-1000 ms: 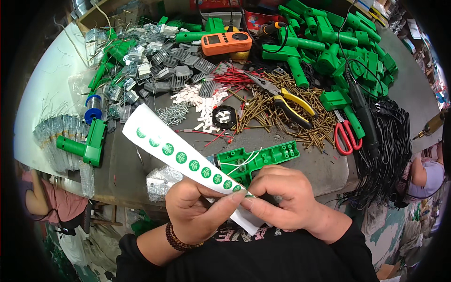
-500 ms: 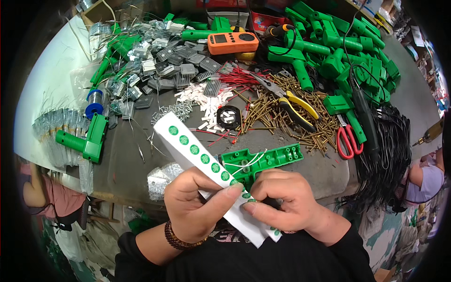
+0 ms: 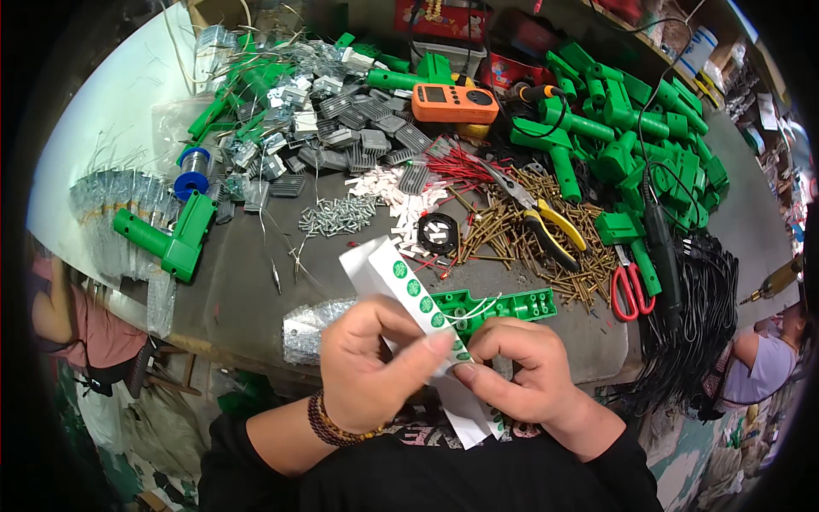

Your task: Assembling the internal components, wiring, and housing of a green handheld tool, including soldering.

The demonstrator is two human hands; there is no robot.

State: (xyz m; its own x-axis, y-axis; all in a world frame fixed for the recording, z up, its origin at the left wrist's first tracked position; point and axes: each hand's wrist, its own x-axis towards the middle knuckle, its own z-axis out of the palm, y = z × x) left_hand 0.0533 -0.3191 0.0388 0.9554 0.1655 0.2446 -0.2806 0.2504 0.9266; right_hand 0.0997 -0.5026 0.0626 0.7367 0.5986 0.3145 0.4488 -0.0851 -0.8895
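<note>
A white backing strip [image 3: 394, 275] carrying a row of round green stickers runs from the table edge down toward my lap. My left hand [image 3: 368, 363] holds the strip from its left side, thumb pressed on its face. My right hand [image 3: 519, 374] pinches the strip at a sticker near the thumb tip. Just beyond my fingers a flat green plastic housing half [image 3: 503, 305] with thin white wires lies on the grey table [image 3: 247, 299].
Brass screws [image 3: 520, 235], yellow-handled pliers [image 3: 546, 230], red scissors [image 3: 628, 290], an orange meter [image 3: 455, 103], a black tape ring [image 3: 438, 232], grey heat sinks [image 3: 358, 136], silver screws [image 3: 337, 215] and many green plastic housings [image 3: 631, 128] crowd the table. Other people sit at the left and right.
The sticker strip has slid toward me and stands steeper; less of it reaches over the table. Both hands stay on it near the table's front edge.
</note>
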